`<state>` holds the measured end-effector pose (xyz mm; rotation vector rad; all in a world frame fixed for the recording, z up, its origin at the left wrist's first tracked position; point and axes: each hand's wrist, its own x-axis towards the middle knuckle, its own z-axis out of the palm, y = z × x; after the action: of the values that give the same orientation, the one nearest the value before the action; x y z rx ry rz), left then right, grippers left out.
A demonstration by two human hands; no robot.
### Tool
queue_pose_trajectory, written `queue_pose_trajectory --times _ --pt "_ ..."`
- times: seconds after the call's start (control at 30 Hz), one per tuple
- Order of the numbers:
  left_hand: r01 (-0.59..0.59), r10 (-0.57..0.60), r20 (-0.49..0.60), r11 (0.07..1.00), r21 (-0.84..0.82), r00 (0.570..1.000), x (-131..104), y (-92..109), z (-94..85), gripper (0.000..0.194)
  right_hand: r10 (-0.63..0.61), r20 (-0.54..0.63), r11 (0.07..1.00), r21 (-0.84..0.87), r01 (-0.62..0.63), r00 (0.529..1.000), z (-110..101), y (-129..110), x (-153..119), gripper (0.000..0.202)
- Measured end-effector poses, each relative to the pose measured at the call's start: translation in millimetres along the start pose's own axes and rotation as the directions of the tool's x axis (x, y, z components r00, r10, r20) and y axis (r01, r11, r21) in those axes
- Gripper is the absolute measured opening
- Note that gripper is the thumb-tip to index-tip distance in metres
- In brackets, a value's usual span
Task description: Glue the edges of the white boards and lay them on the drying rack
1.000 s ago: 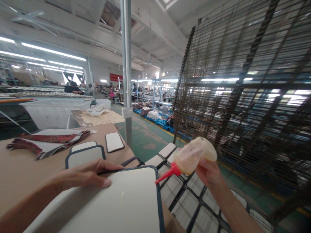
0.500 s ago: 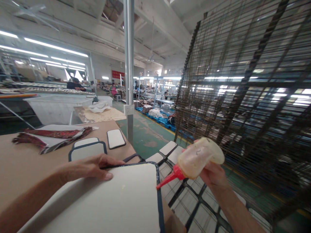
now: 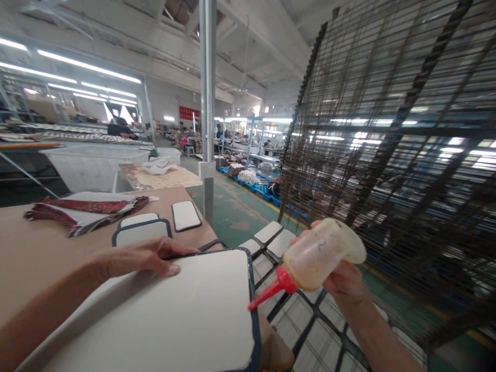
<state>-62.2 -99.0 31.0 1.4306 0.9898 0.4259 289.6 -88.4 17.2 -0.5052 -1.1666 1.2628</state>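
A large white panel (image 3: 209,299) with rounded corners and a dark blue border lies in front of me at the table's edge. My left hand (image 3: 151,257) grips its far edge, thumb on the white face and fingers over the border. In my right hand (image 3: 344,281) is a translucent squeeze bottle (image 3: 320,253) with yellowish contents, tipped down to the left. Its red nozzle tip meets the panel's right border. Along the far border and upper right corner runs a thin shiny line. The bottle hides part of my right fingers.
Smaller bordered panels (image 3: 186,215) and a pile of red patterned fabric (image 3: 89,209) lie on the brown table (image 3: 23,253). More panels rest on a wire rack (image 3: 313,330) at right. A tall stack of wire racks (image 3: 387,113) stands beyond, near a post (image 3: 208,103).
The nozzle tip has slid down along the panel's right border, toward me. My left hand keeps its hold on the far edge. The whole view has shifted slightly.
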Motion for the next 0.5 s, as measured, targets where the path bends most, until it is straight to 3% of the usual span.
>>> queue_pose_trajectory --times 0.13,0.27,0.5 --pt "0.004 -0.007 -0.064 0.998 -0.058 0.998 1.8 -4.3 2.5 0.055 -0.017 -0.022 1.0 -0.026 0.017 1.0 2.5 -4.5 -2.9 0.06" --pt "-0.014 -0.004 -0.155 0.994 -0.111 0.988 1.6 -6.1 4.8 0.046 -0.057 -0.043 0.997 -0.044 0.055 0.997 3.3 -6.4 -4.4 0.055" --pt "0.034 -0.044 -0.098 0.994 -0.105 0.994 -0.6 -10.5 -6.0 0.051 -0.061 -0.071 0.998 -0.039 0.058 0.996 0.8 -5.2 -9.0 0.053"
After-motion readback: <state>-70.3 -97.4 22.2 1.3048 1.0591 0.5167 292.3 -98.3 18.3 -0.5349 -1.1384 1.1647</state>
